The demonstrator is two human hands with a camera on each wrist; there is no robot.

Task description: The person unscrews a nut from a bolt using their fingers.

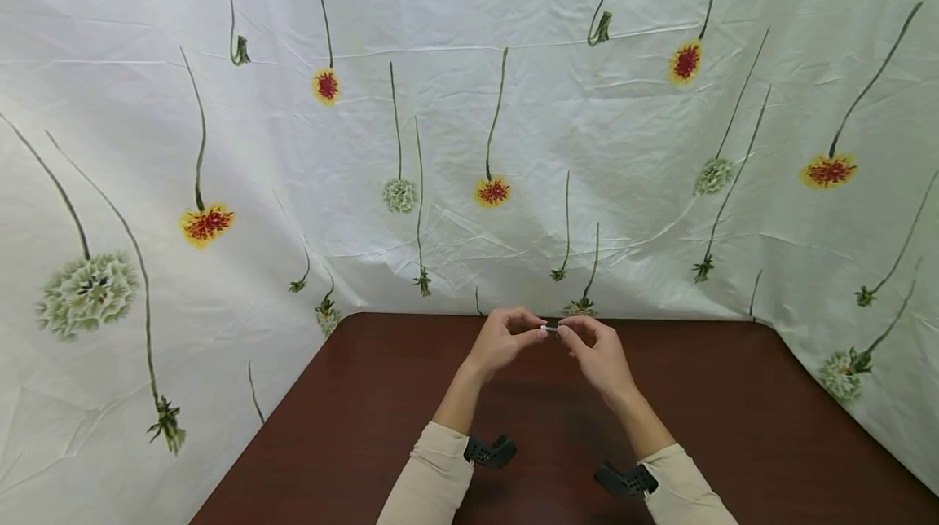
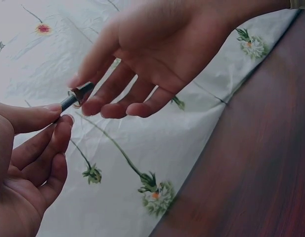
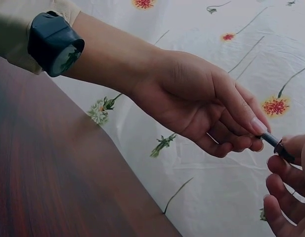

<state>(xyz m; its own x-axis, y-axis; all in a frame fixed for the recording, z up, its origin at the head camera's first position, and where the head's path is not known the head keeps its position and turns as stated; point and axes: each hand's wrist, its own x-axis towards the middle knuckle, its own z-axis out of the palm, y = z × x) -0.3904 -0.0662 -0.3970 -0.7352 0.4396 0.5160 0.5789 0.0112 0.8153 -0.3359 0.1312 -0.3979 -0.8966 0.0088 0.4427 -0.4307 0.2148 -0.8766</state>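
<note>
Both hands meet above the far edge of the brown table (image 1: 381, 427), a small threaded bolt (image 2: 69, 100) bridging them. Left hand (image 1: 501, 341) pinches the threaded shank between thumb and forefinger, likely to steady it. Right hand (image 1: 597, 354) pinches the dark nut (image 2: 83, 92) at the other end with thumb and fingertip, remaining fingers spread loose. Flowered cloth (image 1: 455, 125) hangs behind.

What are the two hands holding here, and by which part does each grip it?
A small bolt with a nut. The left hand pinches the threaded shank between thumb and forefinger; the right hand pinches the nut end with its fingertips, above the table.
</note>
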